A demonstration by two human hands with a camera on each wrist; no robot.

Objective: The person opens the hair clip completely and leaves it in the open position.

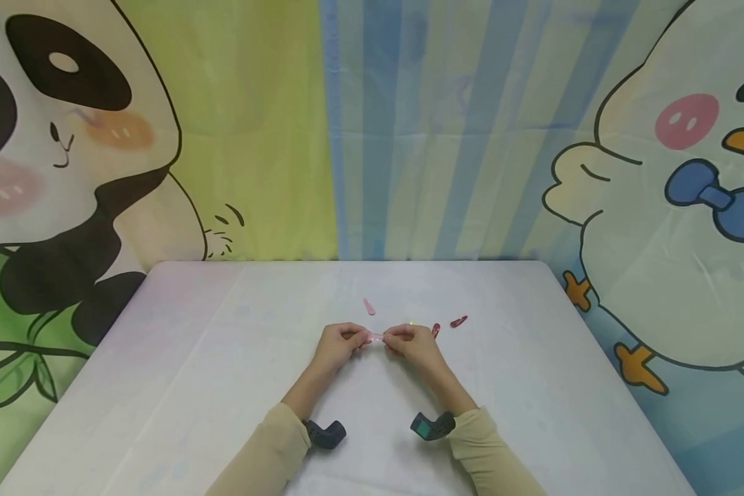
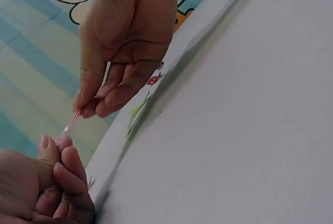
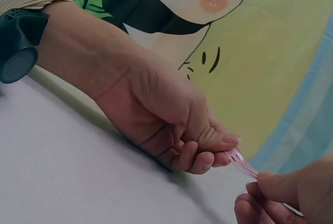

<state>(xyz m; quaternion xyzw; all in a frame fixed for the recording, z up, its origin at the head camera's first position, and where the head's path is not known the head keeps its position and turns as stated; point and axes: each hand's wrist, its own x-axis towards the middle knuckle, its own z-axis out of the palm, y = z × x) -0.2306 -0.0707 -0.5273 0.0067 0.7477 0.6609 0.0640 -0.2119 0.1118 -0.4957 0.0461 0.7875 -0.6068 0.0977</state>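
Both hands hold a pink snap hair clip (image 1: 377, 337) between them, lifted a little above the white table. The left hand (image 1: 344, 344) pinches one end between thumb and fingers. At the other end, the right hand (image 1: 414, 344) grips the clip with thumb and fingertips. The right wrist view shows the slotted middle of the clip (image 3: 241, 163) between the two thumbs; its ends are covered by fingers. Another pink hair clip (image 1: 369, 306) lies on the table beyond the hands. Red hair clips (image 1: 459, 322) lie beyond the right hand, one partly hidden by it.
A green hair clip (image 2: 137, 114) lies on the table near the right hand in the left wrist view. The white-covered table (image 1: 180, 386) ends at a far edge against a cartoon-printed curtain (image 1: 273, 131). Each wrist wears a dark camera (image 1: 326, 435).
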